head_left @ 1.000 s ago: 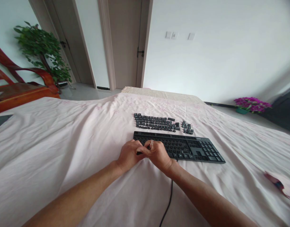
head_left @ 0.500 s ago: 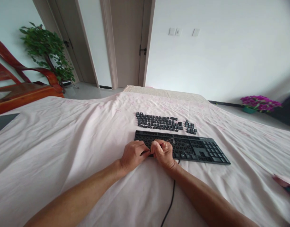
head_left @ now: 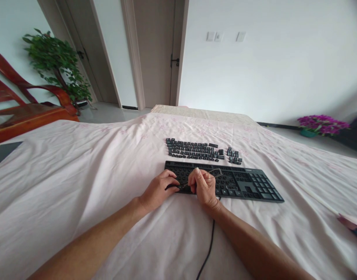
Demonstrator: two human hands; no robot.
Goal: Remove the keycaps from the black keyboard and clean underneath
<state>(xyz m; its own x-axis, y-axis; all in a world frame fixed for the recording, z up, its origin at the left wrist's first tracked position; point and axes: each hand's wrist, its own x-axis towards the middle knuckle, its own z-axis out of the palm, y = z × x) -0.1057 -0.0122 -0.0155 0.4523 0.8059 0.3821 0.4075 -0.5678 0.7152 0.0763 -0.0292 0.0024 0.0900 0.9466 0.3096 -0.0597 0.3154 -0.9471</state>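
The black keyboard (head_left: 229, 181) lies flat in front of the person, much of its main block showing bare sockets, while the number pad at its right end has its caps on. Over its left half, the right hand (head_left: 204, 188) is closed firmly around a thin wire tool (head_left: 220, 171), whose looped end sticks out to the right. The left hand (head_left: 157, 189) rests at the near left corner, thumb and fingers curled with a small gap; whether it pinches a cap or only the edge, I cannot tell.

Working well here probably means bracing that corner with the left hand, seating the wire squarely under a cap and pulling straight up, since twisting could bend a stem.

Just beyond the keyboard, loose keycaps (head_left: 192, 149) sit in rows, a smaller cluster (head_left: 234, 155) to their right. A cable (head_left: 209, 249) trails nearside across the wrinkled pink cloth (head_left: 108, 194).
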